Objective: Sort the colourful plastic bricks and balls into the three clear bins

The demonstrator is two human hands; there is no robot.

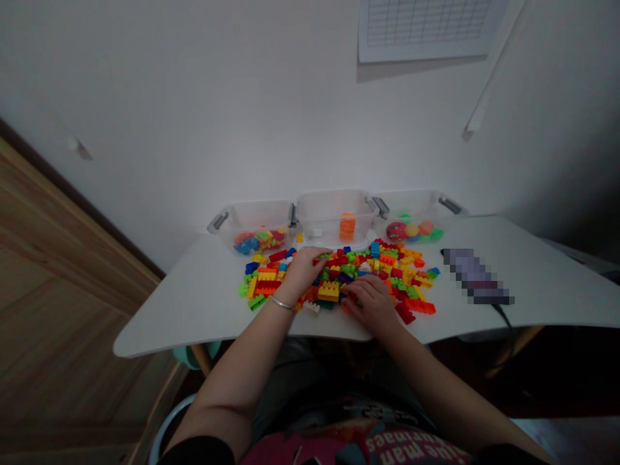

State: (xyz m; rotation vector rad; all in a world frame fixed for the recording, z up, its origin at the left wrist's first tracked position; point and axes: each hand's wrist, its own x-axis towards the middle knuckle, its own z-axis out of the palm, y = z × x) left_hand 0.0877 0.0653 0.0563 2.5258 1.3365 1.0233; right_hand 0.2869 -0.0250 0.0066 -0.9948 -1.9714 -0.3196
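A heap of colourful toy building bricks is spread over the white table. My left hand [304, 270], with a silver bangle at the wrist, reaches over the middle of the heap, its fingers stretched forward and the thumb apart from them. Nothing shows in its grasp. My right hand [372, 301] is low at the heap's near side, fingers curled towards the thumb; whatever lies between the fingertips is too small to make out. Between the hands sits a yellow brick [328, 291]. A white brick [310, 308] lies by the left wrist, and a red-orange brick [420, 306] lies right of my right hand.
Along the wall stand three clear bins: the left bin [256, 214] with mixed coloured pieces, the middle bin [320, 205] with stacked orange bricks [347, 227], the right bin [426, 201] with round coloured pieces. A pixelated device [477, 276] with a cable lies on the table [179, 310] at right.
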